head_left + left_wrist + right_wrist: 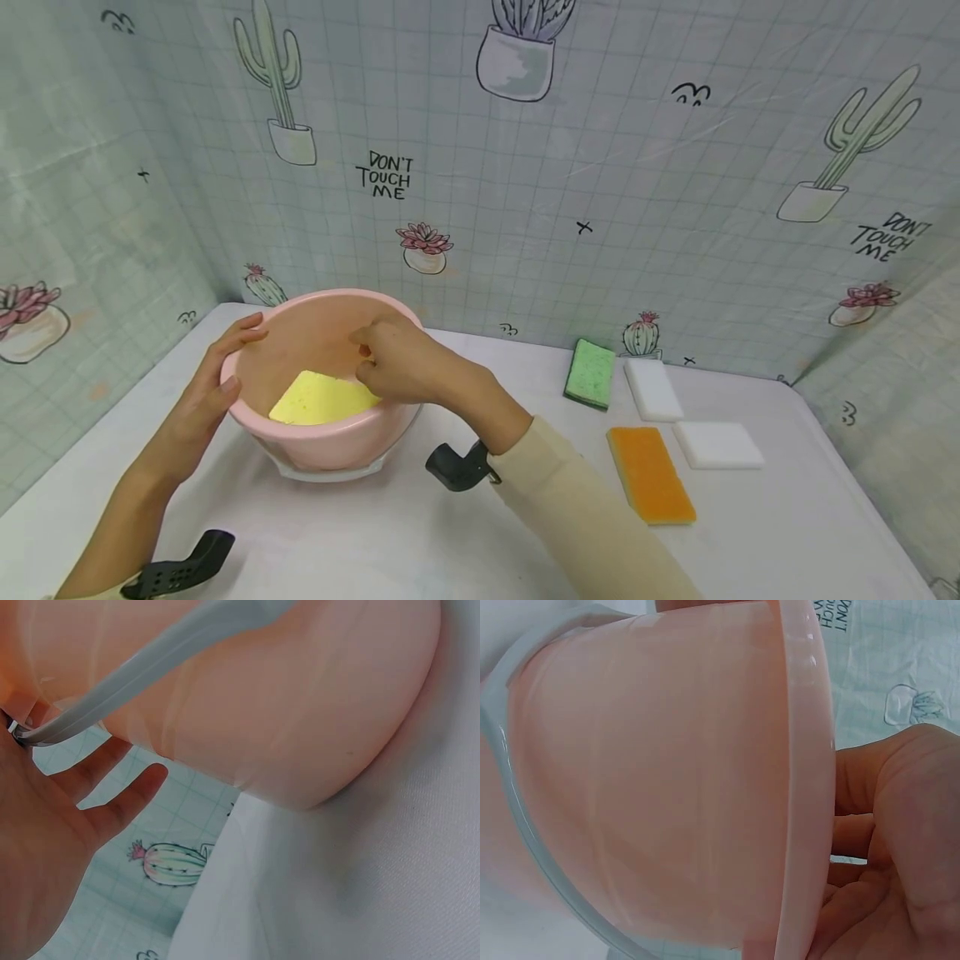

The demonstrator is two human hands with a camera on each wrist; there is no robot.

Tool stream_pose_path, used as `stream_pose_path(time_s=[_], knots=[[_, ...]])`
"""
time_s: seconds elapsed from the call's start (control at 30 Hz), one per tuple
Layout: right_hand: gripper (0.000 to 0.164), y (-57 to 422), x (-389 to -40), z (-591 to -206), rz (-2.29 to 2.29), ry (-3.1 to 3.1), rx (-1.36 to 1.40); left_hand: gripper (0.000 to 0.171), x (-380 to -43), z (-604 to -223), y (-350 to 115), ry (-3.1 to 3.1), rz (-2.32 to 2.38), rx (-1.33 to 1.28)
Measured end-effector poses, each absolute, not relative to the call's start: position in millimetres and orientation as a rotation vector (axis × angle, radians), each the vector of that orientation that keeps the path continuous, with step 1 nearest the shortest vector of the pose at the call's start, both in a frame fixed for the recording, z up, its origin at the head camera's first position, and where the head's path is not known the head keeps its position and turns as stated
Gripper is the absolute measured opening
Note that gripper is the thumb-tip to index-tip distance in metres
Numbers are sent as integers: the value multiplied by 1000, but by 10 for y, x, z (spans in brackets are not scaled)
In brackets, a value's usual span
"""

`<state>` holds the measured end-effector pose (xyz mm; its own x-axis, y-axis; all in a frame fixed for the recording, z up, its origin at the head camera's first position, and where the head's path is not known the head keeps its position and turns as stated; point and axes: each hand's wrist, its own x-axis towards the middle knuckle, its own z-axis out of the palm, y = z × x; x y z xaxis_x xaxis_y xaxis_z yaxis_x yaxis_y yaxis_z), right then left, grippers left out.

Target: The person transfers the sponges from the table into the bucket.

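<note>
A pink bucket (322, 446) with a grey handle (330, 477) stands at the left of the table. My left hand (198, 396) holds its left rim, thumb at the front and fingertips at the far side; in the left wrist view, two fingers spread beside the outer wall. A yellow sponge (322, 398) lies inside the bucket. My right hand (408, 358) reaches over the right rim with bent fingers, close above the sponge. In the right wrist view its fingers (851, 836) pass behind the rim, and I cannot tell whether they pinch anything.
On the right half of the white table (810, 517) lie a green sponge (590, 373), two white sponges, one upright in view (654, 389) and one crosswise (718, 445), and an orange sponge (651, 475). A cactus-print cloth (510, 183) hangs behind the table.
</note>
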<state>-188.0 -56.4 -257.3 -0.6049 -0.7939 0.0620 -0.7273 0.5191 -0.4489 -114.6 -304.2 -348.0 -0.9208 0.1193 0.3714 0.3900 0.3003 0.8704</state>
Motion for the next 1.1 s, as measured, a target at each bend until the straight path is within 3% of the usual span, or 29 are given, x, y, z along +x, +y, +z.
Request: stream_pose_path(time_s=[0.1, 0.47, 1.1], knots=[[33, -548, -1877, -2567, -664, 2613, -1303, 54, -1152, -3479, -3039, -2333, -1666, -467], [40, -405, -1863, -2559, -850, 2605, -1369, 54, -1151, -3477, -3035, -2332, -1664, -467], [34, 304, -1891, -2717, -1209, 2691, -1342, 55, -1163, -3495, -3041, -2342, -1666, -446]])
